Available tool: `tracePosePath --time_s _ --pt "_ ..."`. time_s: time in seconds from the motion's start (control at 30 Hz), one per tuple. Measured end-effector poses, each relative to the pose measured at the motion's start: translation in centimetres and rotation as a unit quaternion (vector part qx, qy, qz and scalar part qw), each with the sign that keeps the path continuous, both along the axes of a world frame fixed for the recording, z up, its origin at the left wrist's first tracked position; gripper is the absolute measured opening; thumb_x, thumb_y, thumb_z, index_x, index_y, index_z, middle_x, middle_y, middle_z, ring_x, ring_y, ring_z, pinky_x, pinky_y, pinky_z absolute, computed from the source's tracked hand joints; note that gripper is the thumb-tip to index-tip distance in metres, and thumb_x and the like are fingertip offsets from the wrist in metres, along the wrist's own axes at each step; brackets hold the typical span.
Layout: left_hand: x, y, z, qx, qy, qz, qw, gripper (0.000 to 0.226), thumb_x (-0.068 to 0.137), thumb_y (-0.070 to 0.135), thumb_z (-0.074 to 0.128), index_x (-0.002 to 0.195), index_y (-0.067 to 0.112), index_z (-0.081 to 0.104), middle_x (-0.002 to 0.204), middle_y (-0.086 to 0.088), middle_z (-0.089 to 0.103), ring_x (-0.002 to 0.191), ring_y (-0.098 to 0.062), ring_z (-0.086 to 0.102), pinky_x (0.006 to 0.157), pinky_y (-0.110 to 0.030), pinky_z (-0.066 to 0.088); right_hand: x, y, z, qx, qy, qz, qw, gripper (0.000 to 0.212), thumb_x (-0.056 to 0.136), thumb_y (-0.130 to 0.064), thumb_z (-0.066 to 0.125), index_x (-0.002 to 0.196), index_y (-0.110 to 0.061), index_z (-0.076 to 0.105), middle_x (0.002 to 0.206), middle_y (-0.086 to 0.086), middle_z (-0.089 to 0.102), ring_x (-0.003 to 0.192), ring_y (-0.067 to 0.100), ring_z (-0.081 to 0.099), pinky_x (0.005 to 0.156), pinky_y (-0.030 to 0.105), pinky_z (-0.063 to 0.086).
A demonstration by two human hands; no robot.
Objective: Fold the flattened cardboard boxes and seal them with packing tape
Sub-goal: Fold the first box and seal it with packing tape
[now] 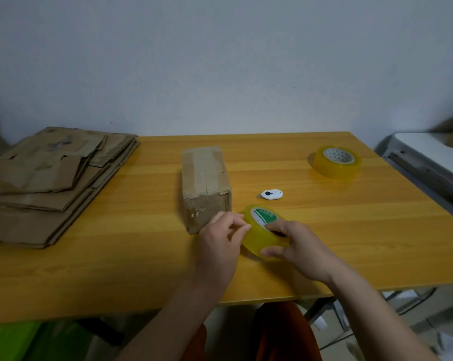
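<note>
A folded brown cardboard box [206, 186] stands in the middle of the wooden table [116, 269], with tape over its top flaps. Just to its right, a yellow roll of packing tape [259, 234] is tilted above the table. My right hand [295, 246] grips the roll, fingers in its core and thumb under its rim. My left hand [220, 246] pinches at the roll's outer edge with thumb and fingertips. A stack of flattened cardboard boxes [45, 183] lies at the table's left end.
A small white box cutter [271, 194] lies right of the box. A second yellow tape roll [336, 162] sits flat at the table's back right. A grey-white frame [433, 165] stands beyond the right edge. The wall is close behind the table.
</note>
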State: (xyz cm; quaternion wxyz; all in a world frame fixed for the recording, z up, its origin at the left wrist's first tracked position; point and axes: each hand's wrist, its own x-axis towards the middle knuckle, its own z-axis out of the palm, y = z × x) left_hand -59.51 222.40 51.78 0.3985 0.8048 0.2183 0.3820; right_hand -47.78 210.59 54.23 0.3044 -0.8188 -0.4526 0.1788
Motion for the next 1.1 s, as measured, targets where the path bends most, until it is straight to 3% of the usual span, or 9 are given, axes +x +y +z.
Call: tracePosePath --time_s 0.1,0.23,0.33,0.4,0.5,0.63,0.83,0.97,1.1 --pt "-0.2 0.5 0.5 -0.056 -0.025 0.050 0.997 0.009 0.086 0.008 0.070 0.078 0.008 0.067 0.083 0.001 0.071 0.079 -0.011 0.068 0.072 -0.034 0.058 -0.4 -0.6 0.1 0.044 -0.014 0.004 0.999 0.058 0.073 -0.030 0.081 0.122 -0.037 0.052 0.121 -0.016 0.049 0.111 -0.002 0.045 0.089 0.010 0.035" --pt "-0.6 1.2 1.8 -0.322 -0.103 0.040 0.940 0.013 0.090 0.004 0.063 0.077 0.006 0.062 0.072 -0.005 0.073 0.075 -0.020 0.072 0.064 -0.028 0.060 -1.1 -0.7 -0.3 0.246 -0.041 -0.081 0.965 0.088 0.070 -0.011 0.083 0.139 -0.035 0.035 0.141 -0.016 0.034 0.129 -0.011 0.031 0.102 0.003 0.026" --pt "-0.7 0.4 2.7 -0.404 -0.137 0.019 0.904 0.011 0.090 0.005 0.063 0.080 0.005 0.063 0.075 -0.007 0.074 0.071 -0.017 0.071 0.061 -0.027 0.059 -2.1 0.6 -0.8 0.396 0.211 -0.172 0.877 0.060 0.080 0.002 0.071 0.129 -0.027 0.053 0.125 -0.001 0.061 0.116 0.009 0.057 0.096 0.028 0.050" --pt "-1.1 0.5 3.1 -0.385 -0.128 0.025 0.914 0.008 0.089 0.006 0.065 0.081 0.005 0.066 0.075 -0.008 0.074 0.070 -0.017 0.070 0.061 -0.028 0.059 -2.6 1.2 -1.3 0.395 0.323 -0.168 0.844 0.041 0.085 0.005 0.065 0.120 -0.016 0.062 0.114 0.011 0.067 0.107 0.029 0.063 0.083 0.041 0.057" --pt "-2.6 1.8 2.9 -0.263 -0.070 0.066 0.960 0.007 0.085 0.008 0.069 0.078 0.010 0.069 0.070 -0.005 0.073 0.066 -0.016 0.070 0.057 -0.024 0.057 -1.8 0.9 -0.9 0.365 0.194 -0.162 0.896 0.038 0.079 0.012 0.066 0.106 -0.015 0.066 0.098 0.000 0.071 0.097 0.017 0.067 0.077 0.028 0.056" --pt "-4.7 3.7 2.9 -0.220 -0.045 0.114 0.968 0.007 0.086 0.013 0.069 0.080 0.014 0.070 0.071 0.007 0.073 0.065 -0.004 0.069 0.057 -0.015 0.053 0.2 0.5 -0.5 0.329 0.032 -0.210 0.920 0.054 0.073 0.019 0.059 0.114 -0.015 0.059 0.098 -0.018 0.059 0.086 -0.013 0.056 0.068 0.002 0.040" --pt "-4.7 4.4 2.9 -0.257 -0.016 0.132 0.957 0.009 0.090 0.021 0.065 0.086 0.027 0.070 0.086 0.011 0.070 0.085 -0.003 0.064 0.069 -0.017 0.047 -0.6 2.0 -1.4 0.359 0.099 -0.230 0.899 0.043 0.080 0.014 0.057 0.097 -0.025 0.062 0.086 -0.008 0.066 0.070 -0.006 0.057 0.061 0.019 0.045" --pt "-5.3 4.5 2.5 -0.262 -0.014 0.126 0.957 0.011 0.090 0.016 0.063 0.084 0.019 0.070 0.075 0.010 0.072 0.074 -0.002 0.066 0.067 -0.023 0.049 0.0 1.5 -1.0 0.319 0.032 -0.196 0.927 0.056 0.071 0.021 0.053 0.091 -0.031 0.056 0.076 -0.012 0.061 0.066 -0.006 0.055 0.055 0.006 0.037" --pt "-4.8 4.2 2.2 -0.251 -0.003 0.161 0.955 0.010 0.091 0.013 0.062 0.086 0.013 0.070 0.080 0.003 0.070 0.080 -0.007 0.064 0.065 -0.020 0.045 0.7 1.8 -0.8 0.252 -0.020 -0.189 0.949 0.042 0.072 0.017 0.051 0.094 -0.019 0.050 0.076 -0.009 0.054 0.067 0.006 0.051 0.053 0.014 0.035"
